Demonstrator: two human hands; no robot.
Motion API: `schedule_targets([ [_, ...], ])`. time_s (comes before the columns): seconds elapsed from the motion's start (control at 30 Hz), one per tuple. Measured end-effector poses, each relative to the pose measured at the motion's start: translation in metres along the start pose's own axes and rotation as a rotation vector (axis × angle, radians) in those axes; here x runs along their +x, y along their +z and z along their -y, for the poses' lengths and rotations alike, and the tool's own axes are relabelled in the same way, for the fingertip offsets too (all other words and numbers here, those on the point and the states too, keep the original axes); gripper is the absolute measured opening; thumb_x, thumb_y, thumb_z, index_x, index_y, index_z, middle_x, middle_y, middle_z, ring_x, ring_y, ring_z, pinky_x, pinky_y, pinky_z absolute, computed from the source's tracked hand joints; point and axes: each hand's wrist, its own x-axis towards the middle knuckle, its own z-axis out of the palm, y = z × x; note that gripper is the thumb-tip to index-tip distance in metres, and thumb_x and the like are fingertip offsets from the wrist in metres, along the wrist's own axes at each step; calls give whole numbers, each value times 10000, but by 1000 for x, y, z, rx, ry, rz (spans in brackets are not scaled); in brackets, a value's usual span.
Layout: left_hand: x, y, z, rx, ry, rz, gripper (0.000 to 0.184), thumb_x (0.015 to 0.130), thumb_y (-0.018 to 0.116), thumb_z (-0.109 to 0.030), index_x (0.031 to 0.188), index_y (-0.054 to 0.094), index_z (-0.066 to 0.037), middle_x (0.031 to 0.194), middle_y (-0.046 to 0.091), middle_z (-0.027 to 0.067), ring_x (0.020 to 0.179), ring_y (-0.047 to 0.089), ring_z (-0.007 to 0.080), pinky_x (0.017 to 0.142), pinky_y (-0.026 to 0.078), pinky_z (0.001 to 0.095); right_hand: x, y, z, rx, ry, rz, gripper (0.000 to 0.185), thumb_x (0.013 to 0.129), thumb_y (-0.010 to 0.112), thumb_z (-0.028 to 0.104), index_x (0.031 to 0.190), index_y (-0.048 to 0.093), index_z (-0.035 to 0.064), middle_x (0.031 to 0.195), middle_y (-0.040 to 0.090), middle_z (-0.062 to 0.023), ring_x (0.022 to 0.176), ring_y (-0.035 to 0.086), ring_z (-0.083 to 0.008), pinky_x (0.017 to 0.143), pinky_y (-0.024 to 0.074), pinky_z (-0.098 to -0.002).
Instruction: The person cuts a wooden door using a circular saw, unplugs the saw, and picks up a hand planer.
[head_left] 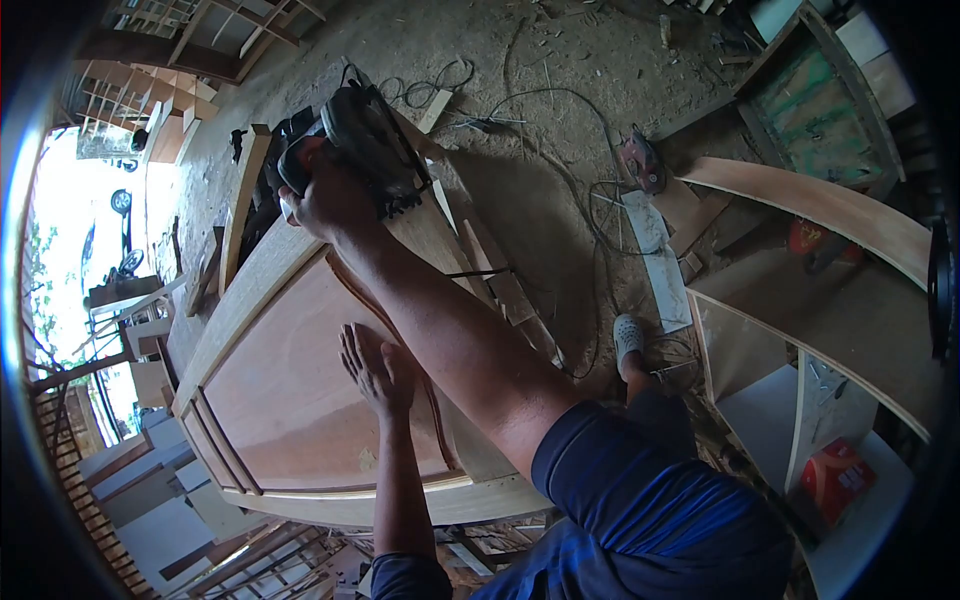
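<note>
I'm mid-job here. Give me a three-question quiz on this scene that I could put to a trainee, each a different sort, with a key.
1. Multiple choice: What is the right hand holding?
a) a paintbrush
b) a black power tool
c) a hammer

2. True or false: The left hand is wrapped around the same thing as the right.

3. Fill in the blank: The right sleeve is dark ____.

Key:
1. b
2. False; the left hand is open, palm down at the wooden panel, apart from the tool.
3. blue
</note>
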Motion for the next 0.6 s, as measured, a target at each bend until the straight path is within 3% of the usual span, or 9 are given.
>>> schedule_targets([
  [0.17, 2, 0, -2, 2, -4, -3, 698, 1073, 480, -365, 1636, 379, 33, 1703, 357, 295, 1608, 293, 451, 1329, 148, 574, 3, 9, -5, -81, -103, -127, 592, 931, 820, 411, 1338, 582, 52, 1151, 748, -187, 1115, 744, -375, 988, 584, -460],
  [0.27, 1, -1, -2, 19, -11, 1, 699, 1070, 480, -371, 1636, 383, 28, 1702, 363, 288, 1608, 294, 449, 1330, 148, 571, 6, -3, 1, 17, -22, 48, 614, 932, 816, 411, 1357, 573, 41, 1193, 736, -205, 1152, 728, -395, 1015, 571, -472],
  [0.57, 4, -7, -9, 9, -24, 3, 700, 1077, 460, -403, 1629, 400, 24, 1680, 403, 280, 1600, 319, 441, 1329, 159, 568, 10, -1, -4, 6, -142, 21, 664, 945, 813, 380, 1437, 531, 33, 1325, 680, -252, 1263, 670, -429, 1099, 513, -475],
  [0.6, 4, -7, -9, 9, -23, 1, 699, 1078, 459, -405, 1626, 405, 25, 1677, 407, 280, 1600, 321, 439, 1327, 163, 569, 9, -8, 1, 113, -104, 95, 656, 947, 814, 365, 1438, 529, 35, 1332, 676, -249, 1274, 664, -425, 1106, 507, -473],
])
